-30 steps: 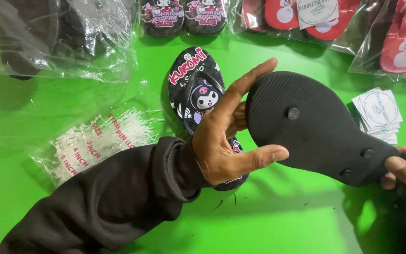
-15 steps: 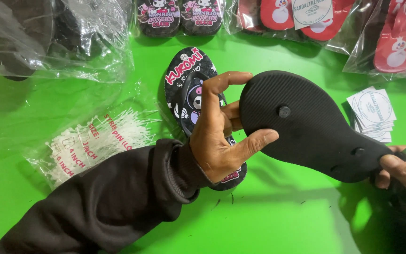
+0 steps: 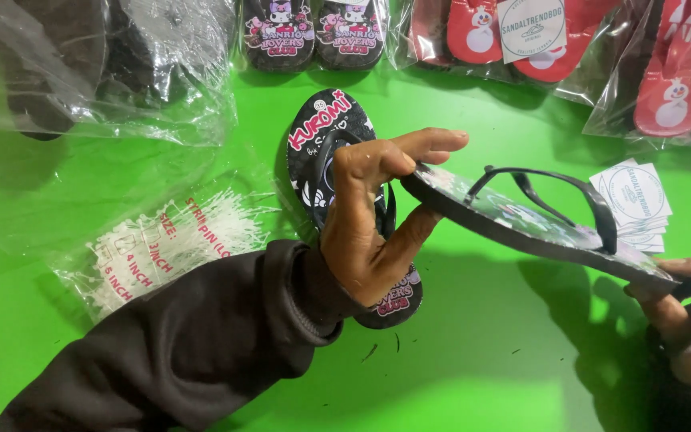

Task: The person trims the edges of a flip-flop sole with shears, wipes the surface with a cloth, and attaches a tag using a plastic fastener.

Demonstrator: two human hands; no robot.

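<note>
Left hand (image 3: 369,228) up over the green bench (image 3: 473,376), fingers (image 3: 433,144) pinched shut on the toe end of a black flip-flop (image 3: 537,224), thumb below and fingertips on top. The sandal hangs in the air nearly edge-on, strap side up, its black thong strap (image 3: 553,188) arching above the printed footbed. Over at the right edge, the right hand (image 3: 681,308) has its fingers closed on the heel end, so both hands carry it between them. Flat on the bench under the left hand lies the matching flip-flop (image 3: 325,140), cartoon print facing up. A bag of white strip pins (image 3: 169,244) sits near the dark sleeve, and a stack of round-printed tags (image 3: 633,204) lies just beyond the held sandal.
</note>
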